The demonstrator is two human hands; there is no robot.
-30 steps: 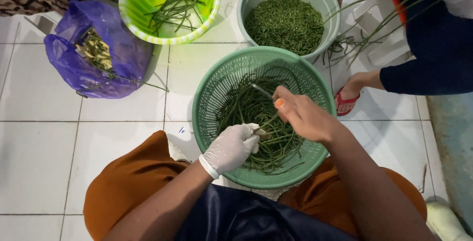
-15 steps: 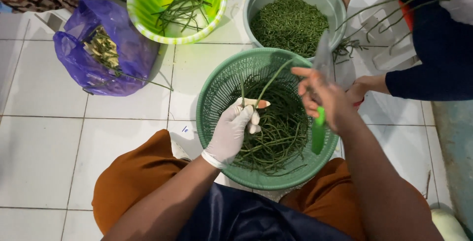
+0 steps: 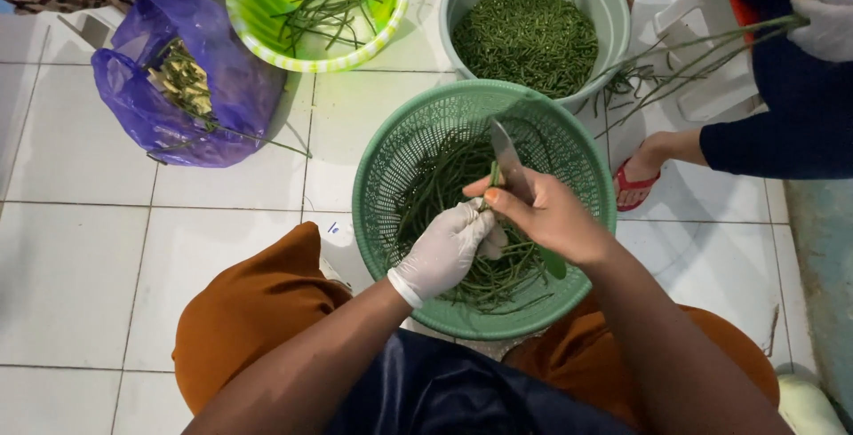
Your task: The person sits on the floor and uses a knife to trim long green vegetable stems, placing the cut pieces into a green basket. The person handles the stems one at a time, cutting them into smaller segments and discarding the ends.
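a white tiled floor (image 3: 80, 248) serves as the work surface, with the person seated low on it, knees in rust-orange cloth spread either side of a green perforated plastic basket (image 3: 391, 177) that sits between them within easy reach of both arms; inside the basket lies a tangle of long green beans (image 3: 440, 191), and the gloved left hand (image 3: 447, 248) is closed around a small bunch of them, pinching the ends up near the middle of the basket so that the cut pieces would drop back into it; the bare right hand (image 3: 546, 217) is wrapped around the green handle of a knife (image 3: 508, 161), fingers shut tight on it, with the blade angled upward and away from the body and meeting the bean ends just above the glove, though whether the edge actually touches the beans is hard to tell from this angle; beyond the basket stands a grey-green tub (image 3: 462, 0) filled with short chopped bean pieces, set close so it can be reached; to its left a lime-green bowl (image 3: 258, 35) holds a few loose long beans, and a purple plastic bag (image 3: 222, 88) holds pale trimmings; at the upper right another person in dark blue holds long beans in a gloved hand (image 3: 826, 22), one foot in a red sandal (image 3: 633, 188).
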